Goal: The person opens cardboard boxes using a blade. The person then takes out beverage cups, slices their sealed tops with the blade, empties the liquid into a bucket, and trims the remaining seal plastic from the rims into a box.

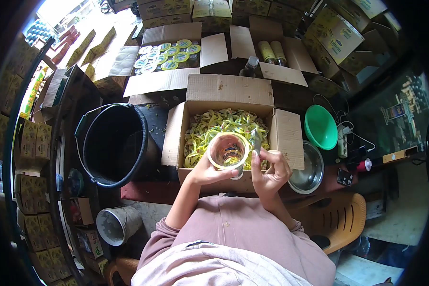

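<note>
My left hand (202, 172) is wrapped around a clear plastic cup (228, 150) with a pale yellow rim and printing on its side. The cup's mouth is tilted up towards me. Beside it, my right hand (270, 174) pinches a narrow grey-green piece (256, 138) between thumb and fingers; whether it is a blade or a strip I cannot tell. Both hands are over the near edge of an open cardboard box (229, 90). Yellow-green strips (207, 126) fill the box.
A black bucket (145, 143) stands left of the box, with a grey bucket (114, 226) below it. To the right are a green bowl (321, 127) and a metal bowl (307, 169). Behind, one carton holds lidded cups (169, 55), another bottles (272, 52). An orange chair (341, 217) is at right.
</note>
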Demonstrator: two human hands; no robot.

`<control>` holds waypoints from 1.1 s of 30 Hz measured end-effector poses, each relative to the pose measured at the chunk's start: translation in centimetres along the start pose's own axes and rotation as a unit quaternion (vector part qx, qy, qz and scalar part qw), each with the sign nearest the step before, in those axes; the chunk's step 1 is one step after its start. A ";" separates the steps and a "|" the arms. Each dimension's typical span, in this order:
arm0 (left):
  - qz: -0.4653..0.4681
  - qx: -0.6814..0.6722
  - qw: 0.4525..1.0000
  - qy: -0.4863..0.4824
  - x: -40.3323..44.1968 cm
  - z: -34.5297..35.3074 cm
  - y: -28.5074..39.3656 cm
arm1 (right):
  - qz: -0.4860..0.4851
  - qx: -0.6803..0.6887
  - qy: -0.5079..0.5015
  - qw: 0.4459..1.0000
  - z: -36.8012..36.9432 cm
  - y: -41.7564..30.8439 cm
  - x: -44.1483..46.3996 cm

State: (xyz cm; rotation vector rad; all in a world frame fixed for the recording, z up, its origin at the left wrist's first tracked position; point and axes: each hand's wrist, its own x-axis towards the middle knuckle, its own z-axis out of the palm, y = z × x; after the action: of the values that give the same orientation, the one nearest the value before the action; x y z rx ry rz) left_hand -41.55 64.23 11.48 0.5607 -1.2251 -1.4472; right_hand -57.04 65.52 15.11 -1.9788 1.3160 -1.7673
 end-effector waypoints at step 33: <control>-0.022 -0.017 0.999 -0.041 -0.1 -1.1 -0.4 | 0.010 -0.014 -0.015 1.000 0.2 0.7 -0.2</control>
State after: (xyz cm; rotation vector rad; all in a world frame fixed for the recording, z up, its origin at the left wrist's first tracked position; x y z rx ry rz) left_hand -40.74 63.83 10.74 0.5116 -1.2559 -1.5382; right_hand -57.19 65.17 14.41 -1.9907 1.3549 -1.7129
